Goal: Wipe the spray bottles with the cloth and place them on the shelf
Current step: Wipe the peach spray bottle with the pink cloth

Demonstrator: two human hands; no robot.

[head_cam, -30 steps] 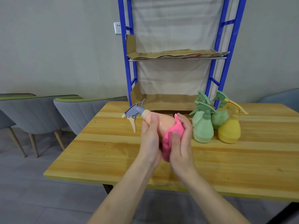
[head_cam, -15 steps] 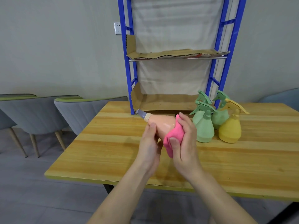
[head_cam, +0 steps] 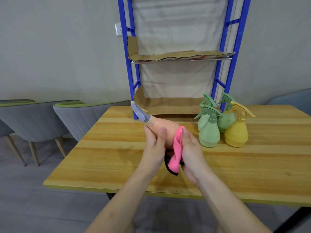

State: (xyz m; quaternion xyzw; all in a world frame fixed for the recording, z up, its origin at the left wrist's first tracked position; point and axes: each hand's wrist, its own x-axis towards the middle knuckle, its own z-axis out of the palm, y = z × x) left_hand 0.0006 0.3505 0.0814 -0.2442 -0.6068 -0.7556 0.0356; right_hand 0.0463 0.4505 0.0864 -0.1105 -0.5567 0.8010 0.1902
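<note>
My left hand [head_cam: 155, 148] grips a peach spray bottle [head_cam: 165, 130] tilted with its grey nozzle [head_cam: 139, 112] pointing up and to the left, above the wooden table [head_cam: 117, 165]. My right hand [head_cam: 191, 154] presses a pink cloth [head_cam: 175, 153] against the bottle's right side. Three green spray bottles [head_cam: 209, 133] and a yellow spray bottle [head_cam: 236, 133] stand upright on the table to the right. Behind the table rises the blue shelf [head_cam: 181, 56], its boards lined with cardboard.
Grey chairs [head_cam: 33, 121] stand left of the table, and another chair [head_cam: 292, 100] shows at the far right. A wall socket [head_cam: 119, 29] sits beside the shelf's left post. The lower shelf board [head_cam: 168, 106] lies level with the table's back edge.
The peach bottle has been turned in my left hand, so its nozzle now points up and back. The pink cloth has slid down the bottle's side and hangs lower.
</note>
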